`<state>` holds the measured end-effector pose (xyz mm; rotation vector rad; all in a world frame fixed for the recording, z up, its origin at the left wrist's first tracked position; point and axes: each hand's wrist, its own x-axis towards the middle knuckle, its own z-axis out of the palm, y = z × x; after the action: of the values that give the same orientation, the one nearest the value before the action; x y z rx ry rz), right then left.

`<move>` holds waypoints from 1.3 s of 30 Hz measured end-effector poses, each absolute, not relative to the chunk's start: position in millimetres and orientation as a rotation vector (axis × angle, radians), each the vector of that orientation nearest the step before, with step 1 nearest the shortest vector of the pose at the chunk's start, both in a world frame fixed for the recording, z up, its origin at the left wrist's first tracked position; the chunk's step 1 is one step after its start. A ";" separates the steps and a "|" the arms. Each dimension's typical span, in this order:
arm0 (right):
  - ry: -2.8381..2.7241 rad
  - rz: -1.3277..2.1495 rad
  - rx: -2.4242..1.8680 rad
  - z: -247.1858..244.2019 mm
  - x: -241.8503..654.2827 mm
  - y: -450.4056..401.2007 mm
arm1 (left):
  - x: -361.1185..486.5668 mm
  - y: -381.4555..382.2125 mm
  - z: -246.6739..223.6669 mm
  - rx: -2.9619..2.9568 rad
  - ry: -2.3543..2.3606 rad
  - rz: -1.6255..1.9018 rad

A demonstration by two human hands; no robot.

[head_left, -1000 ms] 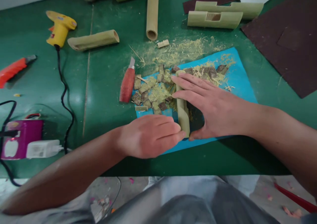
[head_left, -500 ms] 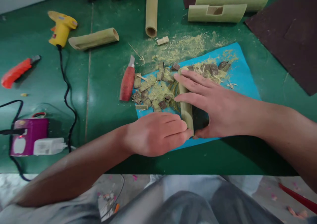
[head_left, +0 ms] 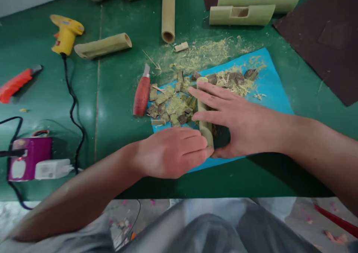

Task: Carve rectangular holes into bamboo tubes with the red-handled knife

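Note:
A narrow bamboo piece point(head_left: 206, 129) lies lengthwise on a blue sheet point(head_left: 276, 91), pointing away from me. My left hand point(head_left: 175, 152) is closed around its near end, thumb and fingers pinching it. Across its upper part rests my right hand point(head_left: 240, 122), fingers spread and stretched out, with the thumb down by the near end. Brown and green chips point(head_left: 173, 106) and fine shavings surround the piece. Left of the sheet is a carving knife point(head_left: 142, 94) with a red handle, blade pointing away.
A yellow glue gun point(head_left: 65, 33), an orange utility knife point(head_left: 16, 83) and a purple power adapter point(head_left: 30, 158) with cables occupy the left. Bamboo tubes point(head_left: 168, 14) lie at the back, notched bamboo pieces point(head_left: 242, 16) at back right. A dark brown sheet point(head_left: 324, 40) covers the right.
The bamboo piece and both hands have shifted slightly left across the blue sheet. The whole view has also moved a little. The grip looks the same.

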<state>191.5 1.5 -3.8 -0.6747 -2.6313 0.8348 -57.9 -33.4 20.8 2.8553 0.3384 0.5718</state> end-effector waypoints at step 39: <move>-2.626 0.814 -0.658 -6.3 187.2 1.3 | -63.1 -32.0 16.6 2.934 0.452 0.629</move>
<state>187.2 1.3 -6.3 -0.6583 -2.6257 0.8144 -63.1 -32.0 16.6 2.9338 0.4524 0.6290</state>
